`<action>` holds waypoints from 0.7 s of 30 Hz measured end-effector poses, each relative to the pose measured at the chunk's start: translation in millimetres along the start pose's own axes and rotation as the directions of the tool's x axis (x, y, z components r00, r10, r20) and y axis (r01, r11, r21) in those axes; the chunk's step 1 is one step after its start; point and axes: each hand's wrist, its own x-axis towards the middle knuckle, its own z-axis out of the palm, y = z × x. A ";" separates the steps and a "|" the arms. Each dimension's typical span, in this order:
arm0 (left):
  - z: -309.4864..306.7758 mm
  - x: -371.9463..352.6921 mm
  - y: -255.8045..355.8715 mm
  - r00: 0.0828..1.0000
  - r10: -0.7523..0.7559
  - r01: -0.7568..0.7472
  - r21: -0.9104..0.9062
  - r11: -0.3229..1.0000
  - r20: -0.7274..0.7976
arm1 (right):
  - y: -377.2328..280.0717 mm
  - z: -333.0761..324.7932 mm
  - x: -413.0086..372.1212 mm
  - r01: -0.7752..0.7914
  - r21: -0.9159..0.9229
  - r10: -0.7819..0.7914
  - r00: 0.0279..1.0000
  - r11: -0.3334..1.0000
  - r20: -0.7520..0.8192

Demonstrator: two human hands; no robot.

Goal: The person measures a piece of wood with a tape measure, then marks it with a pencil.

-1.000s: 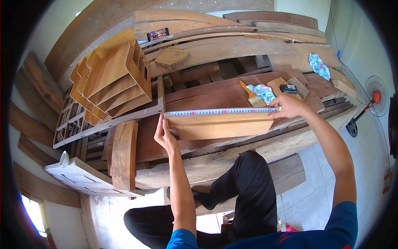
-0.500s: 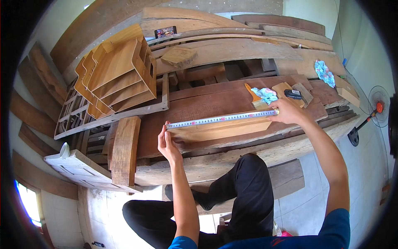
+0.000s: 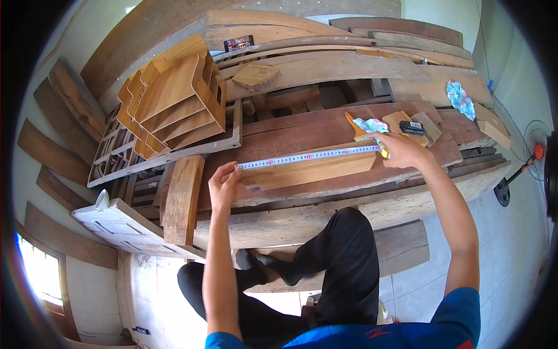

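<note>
Rough timber heaped into a broad plank pile [image 3: 290, 136] fills most of the view, with pale tiled floor [image 3: 418, 291] below it and a bright window [image 3: 40, 273] at the lower left. We sit at the pile's near edge, one black-trousered knee raised against it.

A pale board [image 3: 314, 171] lies lengthwise on a reddish plank, close to the near edge. The tape measure [image 3: 308, 156] is stretched flat along the board's far side from end to end. Our left hand [image 3: 222, 187] is at the board's left end, its fingers [image 3: 230, 172] pinched on the tip of the tape. Our right hand [image 3: 402, 151] is at the board's right end, fingers [image 3: 388, 141] clenched around the yellow case, which barely shows under the palm.

Just beyond the right hand lie a brush [image 3: 353, 125] with an orange handle, a patterned cloth [image 3: 372, 124] and a small black object [image 3: 411, 125] that we cannot identify. A second patterned cloth [image 3: 461, 99] lies near the far right corner.

Toward the far left corner sits a tilted stack of light wooden trays [image 3: 174, 99], with a phone [image 3: 239, 43] at the far edge behind them. A curved block [image 3: 182, 198] lies just left of our left hand, reaching past the near edge. A standing fan [image 3: 537, 152] is on the floor off the right end.
</note>
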 end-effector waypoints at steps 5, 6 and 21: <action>-11.9 6.7 18.2 0.987 -0.013 0.010 0.020 1.000 0.158 | 6.7 4.2 -10.1 -0.053 0.186 0.073 0.992 0.981 -0.104; -13.7 5.0 19.2 0.986 0.014 -0.018 0.023 1.000 0.168 | 4.3 7.3 -11.5 -0.038 0.184 0.070 0.982 0.982 -0.174; -2.0 -10.7 -10.7 0.981 0.183 -0.188 0.082 0.979 0.062 | 13.2 104.0 -5.0 0.229 0.266 0.081 0.596 0.936 -0.799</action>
